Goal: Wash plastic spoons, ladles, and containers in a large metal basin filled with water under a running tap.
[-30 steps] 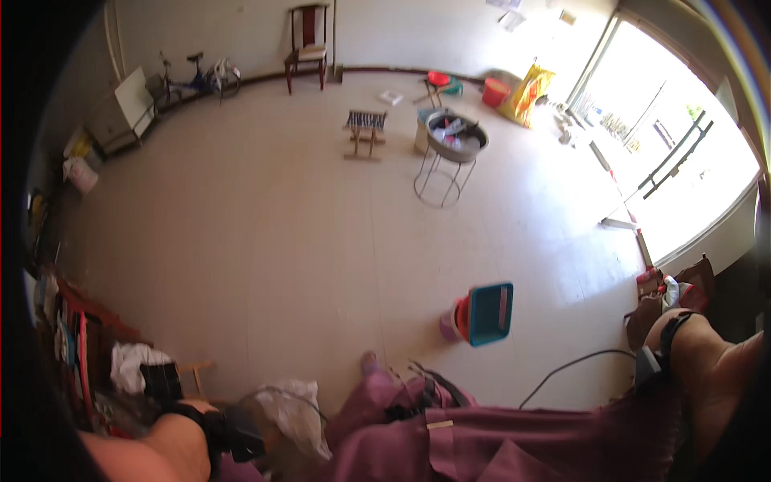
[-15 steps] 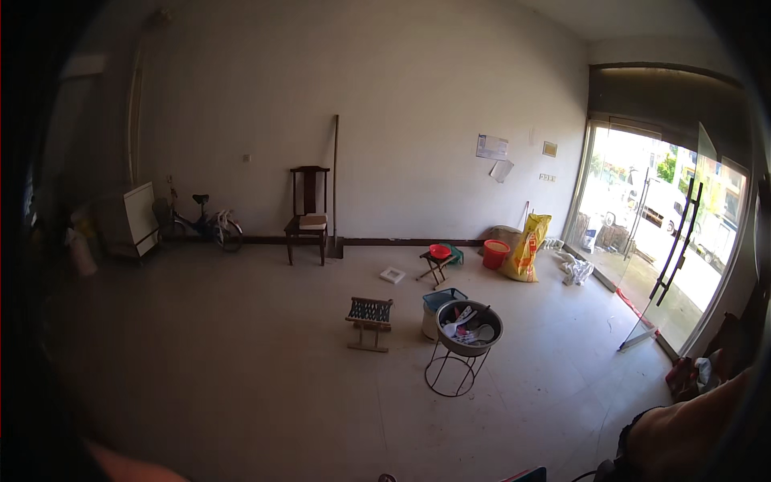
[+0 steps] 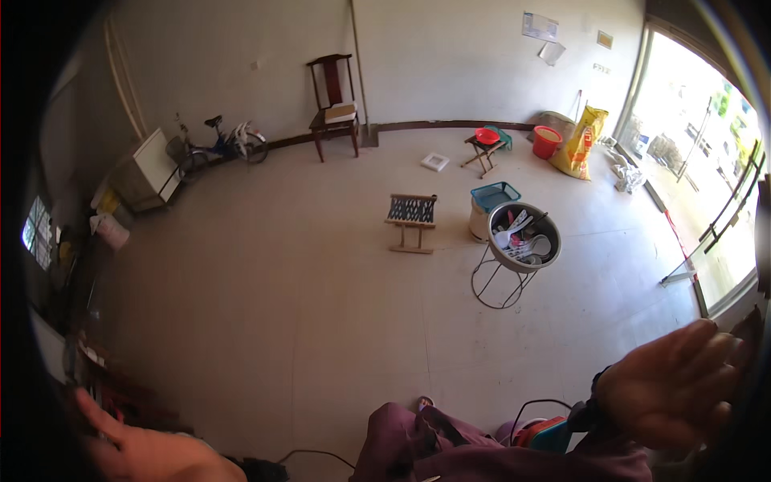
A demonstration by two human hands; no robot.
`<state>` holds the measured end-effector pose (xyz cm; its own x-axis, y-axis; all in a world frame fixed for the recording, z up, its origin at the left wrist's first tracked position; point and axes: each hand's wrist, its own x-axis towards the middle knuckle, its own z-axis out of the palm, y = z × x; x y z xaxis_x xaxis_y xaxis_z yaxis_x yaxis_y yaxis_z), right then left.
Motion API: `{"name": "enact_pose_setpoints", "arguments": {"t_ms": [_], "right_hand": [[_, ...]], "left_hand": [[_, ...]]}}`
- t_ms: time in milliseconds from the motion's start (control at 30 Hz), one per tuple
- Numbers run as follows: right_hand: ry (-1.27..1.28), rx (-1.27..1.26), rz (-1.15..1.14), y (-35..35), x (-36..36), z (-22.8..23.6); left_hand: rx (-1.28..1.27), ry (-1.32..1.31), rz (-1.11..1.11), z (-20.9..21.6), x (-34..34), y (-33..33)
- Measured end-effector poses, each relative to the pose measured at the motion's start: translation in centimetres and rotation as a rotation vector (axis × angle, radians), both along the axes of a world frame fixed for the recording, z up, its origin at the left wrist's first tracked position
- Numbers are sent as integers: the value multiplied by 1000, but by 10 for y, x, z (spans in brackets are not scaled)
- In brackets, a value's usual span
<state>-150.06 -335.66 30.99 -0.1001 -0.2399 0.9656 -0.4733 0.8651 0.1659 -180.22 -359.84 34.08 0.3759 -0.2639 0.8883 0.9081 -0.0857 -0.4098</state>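
Note:
My right hand (image 3: 671,394) is raised at the lower right, palm showing, fingers loosely bent and apart, with nothing in it. A dark band circles its wrist. At the lower left my left hand (image 3: 152,450) is partly cut off by the dark rim; one finger stretches outward and nothing shows in its grasp. Below my right wrist lie red and blue flat things (image 3: 546,435), beside a dark cord. Farther off, a metal basin (image 3: 554,259) of ladles and other utensils rests on a wire stand (image 3: 499,305), out of reach of both hands.
Near the basin are a blue basket (image 3: 495,195) on a pale bucket and a folding stool (image 3: 411,210). Along the wall stand a wooden chair (image 3: 332,88), a small bicycle (image 3: 215,149), a red bucket (image 3: 547,143) and a yellow sack (image 3: 582,149). A glass door (image 3: 715,217) is at right.
The view has tilted down, so the room sits higher and my legs now show. My right hand has come into sight above the forearm; more of my left hand shows.

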Motion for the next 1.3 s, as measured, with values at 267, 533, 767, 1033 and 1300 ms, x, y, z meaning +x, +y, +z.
{"name": "enact_pose_setpoints", "arguments": {"t_ms": [267, 533, 767, 1033, 1300], "right_hand": [[-693, -992, -597, 43, -82, -208], [-855, -1485, -543, 126, -170, -294], [-959, -1275, -379, 160, -326, -269], [-1187, -1226, -954, 212, -317, -306], [-826, -1778, -1260, 270, -246, -415]], "left_hand": [[-686, -1751, 257, -268, -52, -12], [-1056, -1601, 346, -328, -169, 75], [-1034, -1476, 360, -317, -304, 163], [-1254, -1357, 12, -369, -356, 317], [-1814, -1360, -219, -372, -331, 484]]}}
